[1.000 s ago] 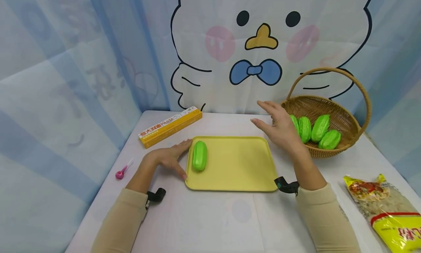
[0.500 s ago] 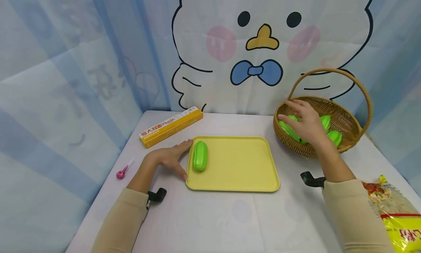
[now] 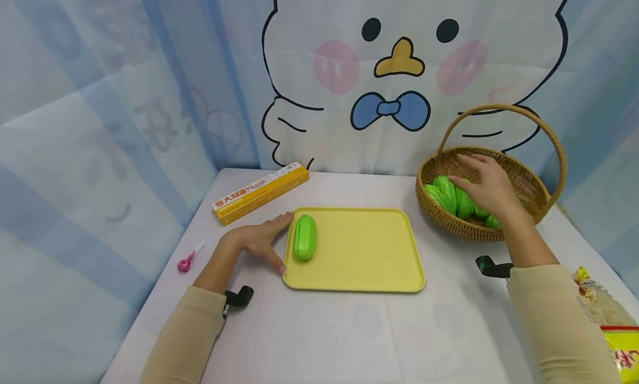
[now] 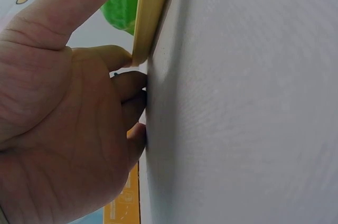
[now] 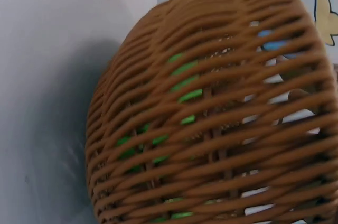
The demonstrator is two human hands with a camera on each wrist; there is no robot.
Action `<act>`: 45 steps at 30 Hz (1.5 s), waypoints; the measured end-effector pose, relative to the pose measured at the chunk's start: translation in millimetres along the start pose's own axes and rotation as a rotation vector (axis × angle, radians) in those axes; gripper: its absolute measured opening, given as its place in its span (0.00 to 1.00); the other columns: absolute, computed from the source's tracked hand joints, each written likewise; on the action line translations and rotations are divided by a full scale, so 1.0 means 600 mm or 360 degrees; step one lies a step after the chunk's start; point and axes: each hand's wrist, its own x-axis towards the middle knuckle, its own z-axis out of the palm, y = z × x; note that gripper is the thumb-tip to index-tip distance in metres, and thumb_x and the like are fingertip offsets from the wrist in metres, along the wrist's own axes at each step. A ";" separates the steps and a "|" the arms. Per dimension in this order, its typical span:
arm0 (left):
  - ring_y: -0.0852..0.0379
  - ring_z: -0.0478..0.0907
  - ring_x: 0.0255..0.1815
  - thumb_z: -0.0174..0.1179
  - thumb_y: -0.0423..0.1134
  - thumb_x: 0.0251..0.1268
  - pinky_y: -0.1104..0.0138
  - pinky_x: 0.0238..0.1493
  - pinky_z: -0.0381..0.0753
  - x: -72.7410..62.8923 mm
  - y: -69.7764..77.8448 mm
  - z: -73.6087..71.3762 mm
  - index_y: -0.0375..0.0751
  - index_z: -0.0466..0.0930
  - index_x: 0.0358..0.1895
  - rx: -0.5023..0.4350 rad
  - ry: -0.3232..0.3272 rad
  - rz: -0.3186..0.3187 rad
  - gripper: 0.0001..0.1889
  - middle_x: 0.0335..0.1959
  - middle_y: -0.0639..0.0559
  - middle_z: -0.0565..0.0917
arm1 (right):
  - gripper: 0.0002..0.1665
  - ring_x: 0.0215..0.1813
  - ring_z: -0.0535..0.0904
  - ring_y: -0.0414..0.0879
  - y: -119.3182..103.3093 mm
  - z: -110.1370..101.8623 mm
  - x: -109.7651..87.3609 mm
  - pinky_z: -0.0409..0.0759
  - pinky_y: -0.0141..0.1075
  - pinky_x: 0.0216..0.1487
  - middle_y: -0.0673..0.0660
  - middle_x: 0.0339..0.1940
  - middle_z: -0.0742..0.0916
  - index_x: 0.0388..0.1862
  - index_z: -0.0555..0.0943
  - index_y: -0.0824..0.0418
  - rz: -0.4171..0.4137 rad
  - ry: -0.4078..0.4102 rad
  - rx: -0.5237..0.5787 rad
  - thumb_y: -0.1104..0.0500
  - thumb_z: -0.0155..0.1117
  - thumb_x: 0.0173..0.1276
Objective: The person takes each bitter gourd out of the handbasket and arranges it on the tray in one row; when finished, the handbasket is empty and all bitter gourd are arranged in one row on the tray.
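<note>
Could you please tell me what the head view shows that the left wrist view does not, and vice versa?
Only the head view shows the right hand at the wicker basket, the green vegetables inside it, the pink lollipop and the plastic bag.

Only the left wrist view shows the palm of the left hand and the yellow tray close-up, side-on.

Both share that hand and tray, the single green vegetable on it, the yellow box and the backdrop.

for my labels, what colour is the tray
The tray is plain pale yellow; the head view shows it best.
</note>
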 end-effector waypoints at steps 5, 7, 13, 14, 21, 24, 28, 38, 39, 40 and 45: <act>0.48 0.31 0.89 0.85 0.63 0.34 0.46 0.87 0.37 0.001 -0.001 0.000 0.53 0.32 0.87 -0.0009 -0.0002 0.0001 0.80 0.88 0.54 0.35 | 0.45 0.79 0.51 0.80 0.022 -0.007 0.005 0.53 0.78 0.72 0.77 0.82 0.58 0.84 0.61 0.59 0.0041 -0.0031 -0.0032 0.36 0.56 0.79; 0.48 0.31 0.89 0.85 0.63 0.34 0.45 0.87 0.37 0.001 0.000 0.000 0.53 0.32 0.87 -0.0014 -0.0002 0.0001 0.80 0.88 0.54 0.35 | 0.45 0.79 0.52 0.80 0.030 -0.009 0.007 0.53 0.78 0.72 0.77 0.82 0.58 0.84 0.61 0.59 0.0052 -0.0044 -0.0040 0.37 0.56 0.79; 0.47 0.32 0.89 0.84 0.63 0.35 0.45 0.87 0.38 -0.003 0.005 -0.002 0.52 0.33 0.87 -0.0012 0.0003 -0.0007 0.80 0.89 0.53 0.35 | 0.43 0.79 0.51 0.80 0.048 -0.014 0.013 0.54 0.78 0.72 0.78 0.81 0.58 0.84 0.59 0.61 0.0067 -0.0095 -0.0070 0.43 0.59 0.80; 0.47 0.32 0.89 0.84 0.63 0.35 0.45 0.87 0.38 -0.003 0.006 -0.002 0.52 0.33 0.87 -0.0011 0.0004 -0.0007 0.80 0.89 0.53 0.35 | 0.43 0.79 0.50 0.80 0.051 -0.015 0.014 0.53 0.78 0.72 0.79 0.81 0.58 0.84 0.59 0.61 0.0071 -0.0103 -0.0074 0.43 0.59 0.80; 0.47 0.32 0.89 0.84 0.62 0.36 0.45 0.87 0.38 -0.004 0.007 -0.003 0.51 0.32 0.87 -0.0003 0.0005 -0.0008 0.79 0.88 0.53 0.36 | 0.43 0.81 0.45 0.80 0.065 -0.022 0.018 0.49 0.79 0.73 0.79 0.82 0.55 0.84 0.58 0.62 0.0127 -0.0152 -0.0099 0.46 0.59 0.81; 0.46 0.32 0.89 0.85 0.62 0.36 0.45 0.87 0.38 -0.004 0.007 -0.003 0.51 0.32 0.87 -0.0008 0.0007 -0.0006 0.79 0.89 0.52 0.36 | 0.42 0.81 0.45 0.80 0.073 -0.024 0.017 0.49 0.78 0.73 0.79 0.82 0.55 0.84 0.58 0.63 0.0151 -0.0168 -0.0127 0.46 0.59 0.81; 0.45 0.32 0.89 0.85 0.61 0.35 0.44 0.86 0.37 -0.004 0.005 -0.001 0.52 0.32 0.87 -0.0018 0.0005 -0.0008 0.80 0.88 0.52 0.35 | 0.42 0.80 0.47 0.80 0.084 -0.022 0.013 0.52 0.78 0.72 0.80 0.80 0.56 0.84 0.59 0.62 0.0203 -0.0186 -0.0164 0.47 0.60 0.80; 0.44 0.32 0.89 0.85 0.62 0.34 0.43 0.86 0.36 -0.002 0.001 0.005 0.53 0.32 0.87 -0.0029 0.0009 -0.0023 0.80 0.88 0.51 0.35 | 0.42 0.78 0.48 0.83 0.097 -0.016 0.009 0.54 0.79 0.69 0.81 0.81 0.54 0.83 0.59 0.63 0.0273 -0.0192 -0.0184 0.52 0.64 0.77; 0.44 0.32 0.89 0.85 0.62 0.34 0.43 0.86 0.36 -0.002 0.001 0.005 0.53 0.33 0.87 -0.0029 0.0010 -0.0023 0.80 0.88 0.51 0.35 | 0.42 0.78 0.48 0.83 0.097 -0.016 0.009 0.54 0.79 0.69 0.81 0.81 0.54 0.83 0.60 0.63 0.0291 -0.0192 -0.0191 0.51 0.64 0.77; 0.44 0.32 0.89 0.85 0.62 0.34 0.43 0.86 0.36 -0.002 0.001 0.004 0.53 0.33 0.87 -0.0028 0.0011 -0.0025 0.80 0.88 0.51 0.35 | 0.42 0.77 0.48 0.84 0.097 -0.015 0.009 0.54 0.79 0.70 0.82 0.80 0.54 0.83 0.60 0.63 0.0309 -0.0194 -0.0202 0.51 0.64 0.77; 0.43 0.32 0.89 0.85 0.62 0.34 0.43 0.86 0.36 -0.003 0.001 0.001 0.53 0.33 0.87 -0.0030 0.0011 -0.0030 0.80 0.88 0.51 0.35 | 0.42 0.76 0.48 0.86 0.101 -0.011 0.011 0.55 0.79 0.70 0.84 0.78 0.55 0.82 0.61 0.65 0.0397 -0.0239 -0.0240 0.51 0.64 0.77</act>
